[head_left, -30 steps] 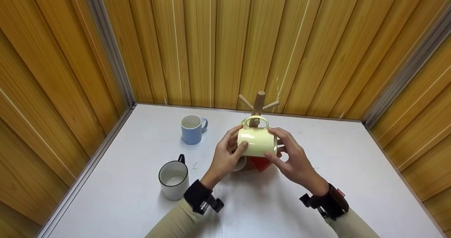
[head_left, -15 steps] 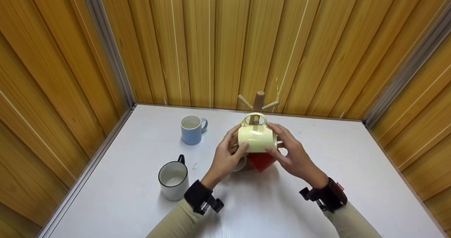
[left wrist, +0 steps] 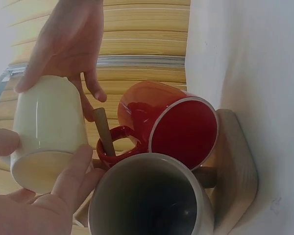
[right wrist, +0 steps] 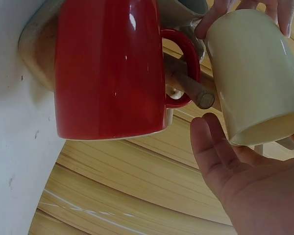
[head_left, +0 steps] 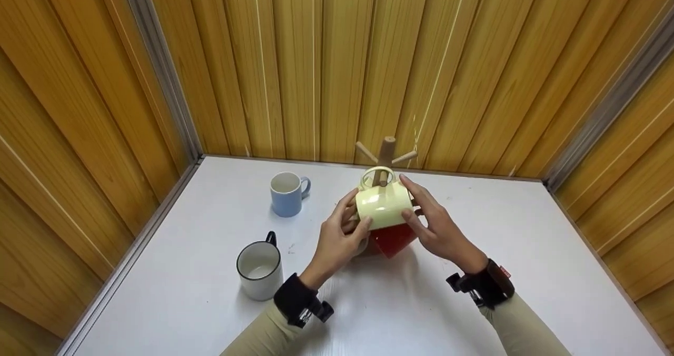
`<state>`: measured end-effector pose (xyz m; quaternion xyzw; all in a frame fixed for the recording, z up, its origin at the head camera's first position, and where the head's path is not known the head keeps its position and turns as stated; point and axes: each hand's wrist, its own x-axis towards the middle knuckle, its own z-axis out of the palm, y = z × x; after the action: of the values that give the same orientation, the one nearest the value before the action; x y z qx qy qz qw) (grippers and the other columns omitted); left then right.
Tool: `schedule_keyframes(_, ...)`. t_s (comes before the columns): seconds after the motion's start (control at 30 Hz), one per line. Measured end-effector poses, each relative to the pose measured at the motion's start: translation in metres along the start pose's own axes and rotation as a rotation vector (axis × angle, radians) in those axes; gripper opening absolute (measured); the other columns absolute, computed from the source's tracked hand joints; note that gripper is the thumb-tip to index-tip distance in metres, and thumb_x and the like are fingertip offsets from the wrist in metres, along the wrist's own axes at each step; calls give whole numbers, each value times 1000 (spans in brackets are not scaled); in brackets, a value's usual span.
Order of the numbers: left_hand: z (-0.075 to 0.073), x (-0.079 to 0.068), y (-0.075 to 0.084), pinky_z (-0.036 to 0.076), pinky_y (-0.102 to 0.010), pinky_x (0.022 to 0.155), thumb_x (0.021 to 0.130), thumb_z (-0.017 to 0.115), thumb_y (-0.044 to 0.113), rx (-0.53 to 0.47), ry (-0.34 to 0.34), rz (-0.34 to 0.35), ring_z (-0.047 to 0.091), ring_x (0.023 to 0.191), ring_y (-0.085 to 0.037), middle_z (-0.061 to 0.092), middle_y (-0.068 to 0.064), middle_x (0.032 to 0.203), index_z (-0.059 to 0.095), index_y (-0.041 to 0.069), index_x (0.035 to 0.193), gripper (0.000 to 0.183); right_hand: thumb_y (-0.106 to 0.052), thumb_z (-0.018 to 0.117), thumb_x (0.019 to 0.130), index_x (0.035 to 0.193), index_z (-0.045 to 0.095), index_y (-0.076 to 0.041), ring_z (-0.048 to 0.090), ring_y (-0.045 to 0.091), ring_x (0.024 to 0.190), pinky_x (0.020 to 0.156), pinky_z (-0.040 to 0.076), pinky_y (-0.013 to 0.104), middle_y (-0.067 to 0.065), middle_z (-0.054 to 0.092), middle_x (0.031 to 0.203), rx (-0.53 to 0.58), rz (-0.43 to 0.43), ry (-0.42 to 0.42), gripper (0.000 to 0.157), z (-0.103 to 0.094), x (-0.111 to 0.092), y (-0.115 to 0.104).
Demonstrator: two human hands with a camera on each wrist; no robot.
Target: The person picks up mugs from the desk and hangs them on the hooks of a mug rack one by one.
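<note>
A pale yellow mug point(head_left: 384, 207) lies sideways in the air before a wooden mug tree point(head_left: 388, 150), its handle uppermost. One peg's end shows within the handle's loop. My left hand point(head_left: 337, 240) grips the mug at one end, thumb on the near side. At the other end my right hand point(head_left: 442, 235) holds it between thumb and fingers. Below hangs a red mug point(left wrist: 186, 132), its handle around a lower peg point(right wrist: 204, 98). Beside that one, a greyish mug point(left wrist: 147, 200) is at the tree, its mouth facing the left wrist view.
To the left on the white table point(head_left: 210, 314) stand a blue mug point(head_left: 287, 200) and a white mug with a black rim and handle point(head_left: 259, 272). Two upper pegs point(head_left: 405, 157) stick out from the tree's top. Wood-patterned walls point(head_left: 337, 71) enclose the table.
The yellow mug has shifted slightly up toward the tree and tilted, its right end rising. Its handle has moved over the peg end. The right hand has moved slightly with it.
</note>
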<state>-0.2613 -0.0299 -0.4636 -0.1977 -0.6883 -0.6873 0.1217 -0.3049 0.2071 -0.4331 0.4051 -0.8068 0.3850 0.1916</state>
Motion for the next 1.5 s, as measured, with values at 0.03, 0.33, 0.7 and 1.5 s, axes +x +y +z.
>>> schedule_keyframes(0.03,0,0,0,61,-32,80,100,68,15,3,3,1,71,112,-25,63,-18,139,40,13,157,64,-3,59,102,162,32,-14,65,21,109,81,59,35,7,46,155,-1,-1,2,67,0,0,0)
schedule_keyframes(0.33,0,-1,-1,61,-30,80,99,69,12,17,8,17,71,110,-26,64,-20,135,40,12,157,65,-5,60,101,163,31,-18,65,22,108,80,60,37,8,48,153,-7,15,16,70,1,0,3)
schedule_keyframes(0.7,-2,-3,-2,59,-33,88,100,68,13,55,5,51,72,107,-25,67,-19,131,40,11,157,63,-7,61,101,163,29,-17,67,23,107,80,60,40,11,49,151,-16,42,11,71,0,-5,4)
schedule_keyframes(1.5,-7,2,17,61,-37,74,98,71,21,382,146,185,71,89,-21,68,-11,124,54,7,146,52,-29,63,103,162,31,-12,67,31,108,84,59,41,14,57,145,32,35,46,69,-7,-17,14)
